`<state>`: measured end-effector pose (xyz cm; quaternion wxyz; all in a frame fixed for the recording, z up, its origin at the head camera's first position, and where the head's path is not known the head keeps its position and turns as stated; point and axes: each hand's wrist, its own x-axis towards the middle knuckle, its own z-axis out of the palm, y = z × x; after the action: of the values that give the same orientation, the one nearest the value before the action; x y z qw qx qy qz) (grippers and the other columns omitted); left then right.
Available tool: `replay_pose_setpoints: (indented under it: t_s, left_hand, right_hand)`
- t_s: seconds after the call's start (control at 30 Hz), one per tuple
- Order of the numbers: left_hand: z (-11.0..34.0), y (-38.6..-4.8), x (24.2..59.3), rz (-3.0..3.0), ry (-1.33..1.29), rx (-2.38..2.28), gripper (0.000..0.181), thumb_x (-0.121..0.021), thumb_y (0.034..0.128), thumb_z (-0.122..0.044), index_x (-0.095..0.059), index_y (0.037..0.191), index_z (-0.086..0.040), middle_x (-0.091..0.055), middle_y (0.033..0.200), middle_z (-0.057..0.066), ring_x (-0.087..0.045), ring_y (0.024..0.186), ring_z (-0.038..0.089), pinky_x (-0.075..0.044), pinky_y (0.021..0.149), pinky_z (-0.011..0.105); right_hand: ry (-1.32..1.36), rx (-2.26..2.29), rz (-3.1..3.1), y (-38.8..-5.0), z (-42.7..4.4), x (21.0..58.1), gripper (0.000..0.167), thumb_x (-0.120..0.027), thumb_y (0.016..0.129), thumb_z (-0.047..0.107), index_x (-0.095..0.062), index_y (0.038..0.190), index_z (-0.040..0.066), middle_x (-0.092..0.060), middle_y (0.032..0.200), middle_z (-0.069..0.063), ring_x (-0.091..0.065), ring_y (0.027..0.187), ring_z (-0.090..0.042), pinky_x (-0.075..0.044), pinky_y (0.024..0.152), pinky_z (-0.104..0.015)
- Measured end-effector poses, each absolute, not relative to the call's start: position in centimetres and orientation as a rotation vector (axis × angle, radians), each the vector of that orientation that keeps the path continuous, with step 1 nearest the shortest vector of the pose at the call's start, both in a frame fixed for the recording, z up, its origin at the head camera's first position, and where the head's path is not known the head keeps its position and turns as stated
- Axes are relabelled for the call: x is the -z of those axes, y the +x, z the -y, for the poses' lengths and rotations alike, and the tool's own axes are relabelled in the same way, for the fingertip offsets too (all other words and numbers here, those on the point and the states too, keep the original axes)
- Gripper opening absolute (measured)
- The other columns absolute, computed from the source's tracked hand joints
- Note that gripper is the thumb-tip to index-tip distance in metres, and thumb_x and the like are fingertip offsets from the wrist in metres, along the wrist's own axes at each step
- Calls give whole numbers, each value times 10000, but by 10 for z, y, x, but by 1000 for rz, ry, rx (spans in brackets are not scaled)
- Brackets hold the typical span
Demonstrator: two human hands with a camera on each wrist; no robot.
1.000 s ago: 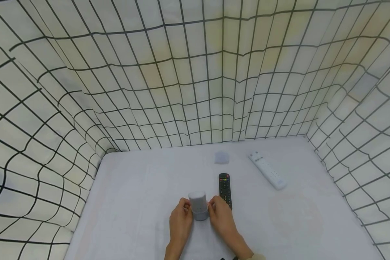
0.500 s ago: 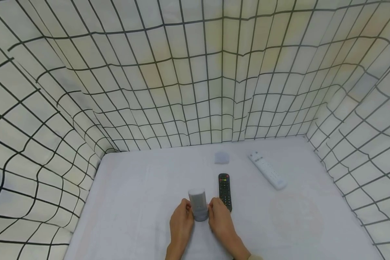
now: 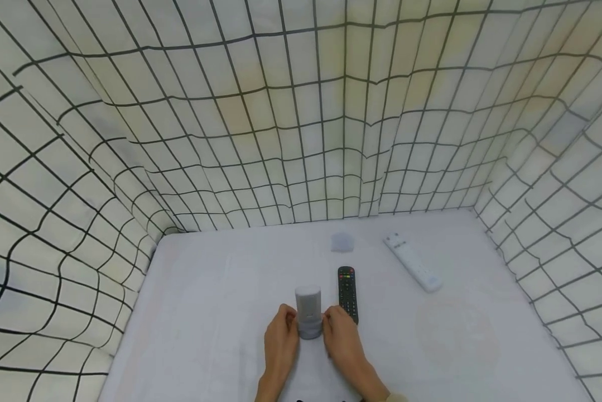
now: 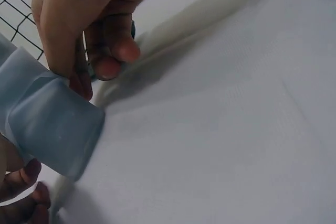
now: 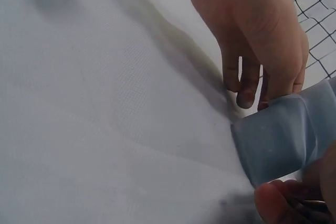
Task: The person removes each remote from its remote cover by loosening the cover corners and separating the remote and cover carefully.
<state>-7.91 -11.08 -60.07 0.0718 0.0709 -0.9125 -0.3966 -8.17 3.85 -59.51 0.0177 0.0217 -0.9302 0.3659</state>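
A white, rounded object (image 3: 308,300) stands upright near the table's front, its kind unclear. Round its lower part sits a translucent bluish sleeve (image 3: 309,328), which looks crumpled in the left wrist view. My left hand (image 3: 282,343) pinches the sleeve at its left side with curled fingers. Opposite it, my right hand (image 3: 345,341) pinches the sleeve's right side. Parts of both hands show around the sleeve (image 5: 273,137) in the right wrist view, and the object's upper end is cut off there.
A black remote control (image 3: 347,293) lies just beyond my right hand. Farther right lies a white remote control (image 3: 412,261) at a slant. A small translucent piece (image 3: 342,242) rests near the back of the white-covered table (image 3: 210,290). Grid-patterned curtains (image 3: 260,139) enclose the table.
The white object has tilted more upright and stands slightly higher above the sleeve's edge, its top shifting a little right. Both hands keep their grip at the sides.
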Motion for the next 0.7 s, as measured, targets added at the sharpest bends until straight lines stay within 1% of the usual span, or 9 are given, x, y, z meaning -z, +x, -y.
replay_pose_setpoints:
  t_s: [0.1, 0.17, 0.23, 0.3, 0.33, 0.4, 0.5, 0.6, 0.7]
  left_hand:
    - [110, -79, 598, 2718, 203, 1282, 61, -649, 993, -27, -637, 990, -86, -633, 795, -22, -506, 655, 36, -437, 582, 185]
    - [109, -79, 598, 2700, 197, 1308, 107, -634, 993, -4, -628, 995, -111, -651, 832, -14, -529, 671, 29, -455, 590, 183]
    - [109, -79, 597, 2687, 194, 1311, 122, -629, 993, 8, -622, 998, -114, -671, 867, 2, -547, 680, 24, -470, 592, 184]
    - [109, -78, 597, 2681, 194, 1297, 127, -625, 993, 18, -617, 999, -109, -683, 891, 13, -561, 689, 15, -477, 594, 180]
    - [109, -79, 596, 2677, 192, 1288, 129, -624, 993, 24, -617, 998, -105, -687, 893, 20, -565, 688, 19, -482, 595, 182]
    - [109, -79, 594, 2673, 181, 1265, 134, -619, 995, 34, -622, 1002, -100, -689, 890, 25, -567, 684, 24, -487, 595, 184]
    - [109, -80, 589, 2679, 161, 1236, 136, -627, 996, 27, -629, 1001, -109, -686, 882, 11, -563, 683, 24, -485, 601, 183]
    - [108, -81, 583, 2699, 145, 1254, 97, -655, 1001, -24, -636, 999, -120, -686, 885, 0, -558, 679, 19, -477, 602, 183]
    - [109, -81, 577, 2699, 151, 1358, 51, -679, 1007, -95, -640, 990, -123, -691, 882, 0, -578, 668, 11, -482, 591, 186]
  right_hand:
    - [35, -1112, 2893, -80, -40, 591, 48, -672, 1010, 139, -691, 1026, 98, -696, 1011, -8, -561, 755, -47, -493, 626, -210]
    - [59, -1082, 2868, -78, -41, 588, 125, -689, 995, 135, -692, 1118, 109, -713, 1080, -8, -593, 813, -54, -525, 675, -231]
    - [118, -1093, 2822, -75, -42, 585, 246, -699, 971, 90, -677, 1213, 125, -718, 1162, -8, -639, 931, -101, -571, 786, -291]
    - [207, -1170, 2757, -73, -43, 582, 352, -708, 947, 49, -658, 1288, 121, -714, 1234, -19, -661, 1095, -164, -584, 917, -371]
    - [251, -1229, 2726, -72, -44, 580, 389, -706, 940, 34, -646, 1315, 115, -707, 1272, -29, -656, 1175, -198, -574, 978, -410]
    - [323, -1383, 2666, -72, -46, 577, 404, -706, 947, 45, -627, 1339, 107, -697, 1319, -47, -645, 1257, -248, -550, 1041, -461]
    - [340, -1665, 2593, -75, -49, 571, 393, -711, 988, 164, -586, 1359, 123, -688, 1345, -58, -665, 1254, -265, -546, 1053, -473]
    - [267, -1844, 2558, -80, -53, 566, 414, -714, 1002, 296, -557, 1360, 158, -688, 1333, -37, -685, 1203, -241, -556, 1032, -428]
    - [181, -1956, 2508, -85, -57, 560, 438, -724, 995, 317, -556, 1363, 150, -708, 1311, -60, -707, 1170, -246, -574, 978, -363]
